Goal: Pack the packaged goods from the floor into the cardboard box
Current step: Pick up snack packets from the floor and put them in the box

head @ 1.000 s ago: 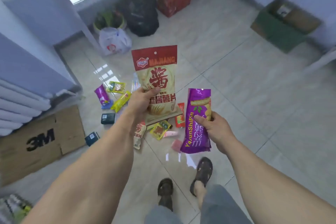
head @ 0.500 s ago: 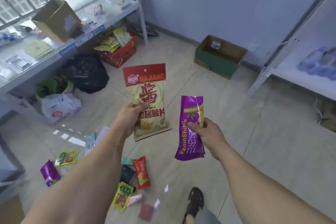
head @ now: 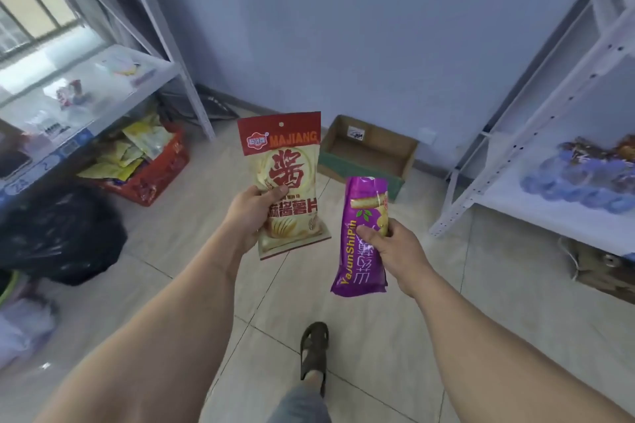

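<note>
Head view, ordered near to far. At 6 o'clock, nearest the camera, a sandalled foot [head: 314, 352] stands on the tiled floor [head: 481, 285], with a grey trouser leg [head: 302, 405] below it at the frame edge. Both bare forearms reach forward from the lower corners. The left hand [head: 249, 213], just left of centre, grips a red-and-cream snack bag [head: 283, 182] marked "MAJIANG", the thumb pressed across its front and the fingers curled behind; the bag is held upright in the air. The right hand [head: 395, 251], at about 4 o'clock from the left hand, pinches a purple snack packet [head: 362, 240] marked "YaJunShiPin" between thumb and fingers at mid-length; the packet hangs slightly tilted, clear of the floor and apart from the red-and-cream bag. At 9 o'clock a black plastic bag [head: 58, 233] lies on the floor beneath a white shelf unit [head: 86, 93]. Further off, at 10 o'clock, a red crate [head: 154, 175] holds yellow packets. At 12 o'clock, beyond both held packages, the open cardboard box [head: 369, 151] sits on the floor against the blue wall [head: 343, 27]; its visible interior shows bare cardboard. At 2 to 3 o'clock a second white rack [head: 515, 148] carries blurred blue goods [head: 580, 178].
</note>
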